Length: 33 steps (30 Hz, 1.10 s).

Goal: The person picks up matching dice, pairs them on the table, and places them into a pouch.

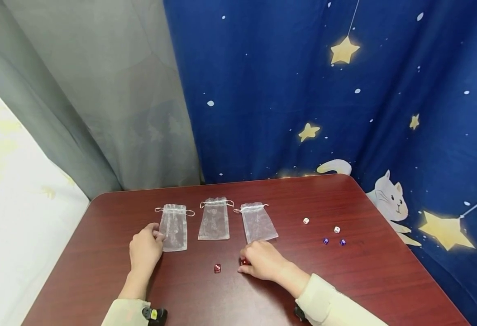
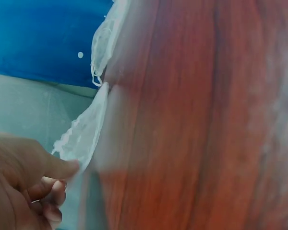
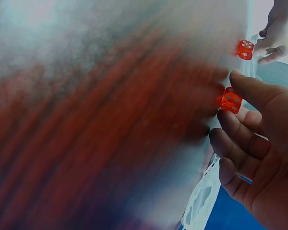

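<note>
Three sheer white drawstring pouches lie in a row: the left pouch [image 1: 174,231], the middle pouch [image 1: 214,222] and the right pouch [image 1: 259,222]. At the left pouch's left edge rests my left hand [image 1: 145,246], its fingers loosely bent; the left wrist view shows a fingertip touching that pouch [image 2: 89,132]. My right hand [image 1: 264,260] pinches a red die [image 3: 230,100] between thumb and index finger, low at the tabletop, just below the right pouch. A second red die [image 1: 217,268] lies on the table between the hands.
Toward the right of the brown table [image 1: 364,280] lie two white dice, one nearer [image 1: 337,230] and one farther [image 1: 306,221], and two blue dice, left [image 1: 326,241] and right [image 1: 342,242]. Curtains [image 1: 263,90] hang behind the far edge.
</note>
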Motion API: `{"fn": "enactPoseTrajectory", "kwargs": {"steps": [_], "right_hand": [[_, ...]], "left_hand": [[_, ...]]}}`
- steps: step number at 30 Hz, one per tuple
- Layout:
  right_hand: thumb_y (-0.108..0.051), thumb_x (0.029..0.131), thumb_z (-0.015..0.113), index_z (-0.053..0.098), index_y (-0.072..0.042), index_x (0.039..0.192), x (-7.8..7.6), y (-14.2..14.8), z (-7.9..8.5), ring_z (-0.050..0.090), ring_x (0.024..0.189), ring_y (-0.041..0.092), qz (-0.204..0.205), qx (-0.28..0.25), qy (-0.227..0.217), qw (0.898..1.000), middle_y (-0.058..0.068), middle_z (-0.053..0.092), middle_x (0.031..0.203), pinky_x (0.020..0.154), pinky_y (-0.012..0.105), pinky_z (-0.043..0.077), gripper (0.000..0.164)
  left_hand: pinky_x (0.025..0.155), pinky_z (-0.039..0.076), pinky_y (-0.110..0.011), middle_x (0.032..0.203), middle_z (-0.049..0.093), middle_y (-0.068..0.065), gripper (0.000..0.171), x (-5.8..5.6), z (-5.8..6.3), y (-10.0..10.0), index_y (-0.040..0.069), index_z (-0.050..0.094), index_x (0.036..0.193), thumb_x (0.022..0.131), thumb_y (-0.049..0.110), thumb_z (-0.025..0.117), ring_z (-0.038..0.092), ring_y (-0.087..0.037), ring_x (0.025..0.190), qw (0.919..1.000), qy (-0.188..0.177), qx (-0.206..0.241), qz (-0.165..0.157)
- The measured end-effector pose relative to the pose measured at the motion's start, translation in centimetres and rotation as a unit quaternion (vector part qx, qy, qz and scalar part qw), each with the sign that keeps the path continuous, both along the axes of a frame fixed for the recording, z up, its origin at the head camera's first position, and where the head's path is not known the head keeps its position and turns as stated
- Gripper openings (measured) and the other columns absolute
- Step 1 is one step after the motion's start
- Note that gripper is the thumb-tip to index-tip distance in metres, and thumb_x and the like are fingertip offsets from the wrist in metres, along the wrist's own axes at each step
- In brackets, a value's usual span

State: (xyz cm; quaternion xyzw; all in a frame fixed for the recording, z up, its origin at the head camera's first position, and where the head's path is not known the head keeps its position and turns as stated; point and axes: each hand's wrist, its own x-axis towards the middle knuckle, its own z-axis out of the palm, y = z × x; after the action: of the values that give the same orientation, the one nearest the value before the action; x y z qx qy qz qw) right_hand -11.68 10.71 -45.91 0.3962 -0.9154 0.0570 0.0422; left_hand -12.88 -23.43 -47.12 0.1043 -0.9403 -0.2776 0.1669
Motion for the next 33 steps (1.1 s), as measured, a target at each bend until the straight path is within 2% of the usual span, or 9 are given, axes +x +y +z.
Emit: {"fn": "enactPoseTrajectory", "kwargs": {"steps": [3,13,21,28,33], "right_hand": [[-0.045,0.084,0.080,0.056,-0.025,0.067,0.0,0.0,0.0,0.053,0.063,0.008,-0.001,0.000,-0.001,1.000,-0.015,0.047,0.063,0.068,0.033,0.049,0.036],[-0.047,0.085,0.078,0.055,-0.024,0.067,0.0,0.0,0.0,0.050,0.062,0.006,-0.005,-0.025,-0.012,1.000,-0.016,0.046,0.063,0.066,0.035,0.048,0.038],[-0.047,0.085,0.079,0.061,-0.022,0.070,0.2,-0.1,0.0,0.050,0.062,0.005,-0.005,-0.043,-0.009,0.999,-0.017,0.046,0.064,0.064,0.034,0.048,0.034],[-0.046,0.085,0.079,0.059,-0.022,0.069,0.3,-0.1,0.2,0.048,0.062,0.005,-0.006,-0.042,-0.007,0.999,-0.016,0.044,0.063,0.065,0.034,0.047,0.035],[-0.045,0.085,0.079,0.062,-0.021,0.072,0.3,-0.1,0.1,0.051,0.064,0.006,-0.007,-0.046,-0.002,0.999,-0.016,0.048,0.065,0.065,0.033,0.049,0.032]], "left_hand": [[0.080,0.047,-0.062,0.083,0.075,-0.009,0.035,0.2,0.0,0.2,-0.005,0.068,0.119,0.087,0.007,0.073,0.069,-0.047,0.088,0.9994,0.024,0.025,-0.003],[0.079,0.047,-0.059,0.081,0.076,-0.007,0.015,0.7,0.3,1.0,0.005,0.078,0.100,0.085,0.008,0.077,0.071,-0.040,0.082,0.9964,0.065,0.054,0.007],[0.072,0.047,-0.053,0.079,0.075,-0.004,0.012,0.9,0.3,1.1,0.005,0.078,0.097,0.085,0.006,0.077,0.066,-0.023,0.067,0.9946,0.090,0.050,0.008],[0.067,0.046,-0.050,0.073,0.072,-0.003,0.010,1.0,0.6,1.1,0.006,0.078,0.095,0.085,0.004,0.077,0.061,-0.019,0.064,0.9920,0.120,0.038,-0.002],[0.064,0.044,-0.045,0.066,0.066,-0.001,0.010,1.1,0.8,1.2,0.008,0.078,0.094,0.085,0.003,0.078,0.057,-0.016,0.061,0.9891,0.143,0.034,-0.010]]}}
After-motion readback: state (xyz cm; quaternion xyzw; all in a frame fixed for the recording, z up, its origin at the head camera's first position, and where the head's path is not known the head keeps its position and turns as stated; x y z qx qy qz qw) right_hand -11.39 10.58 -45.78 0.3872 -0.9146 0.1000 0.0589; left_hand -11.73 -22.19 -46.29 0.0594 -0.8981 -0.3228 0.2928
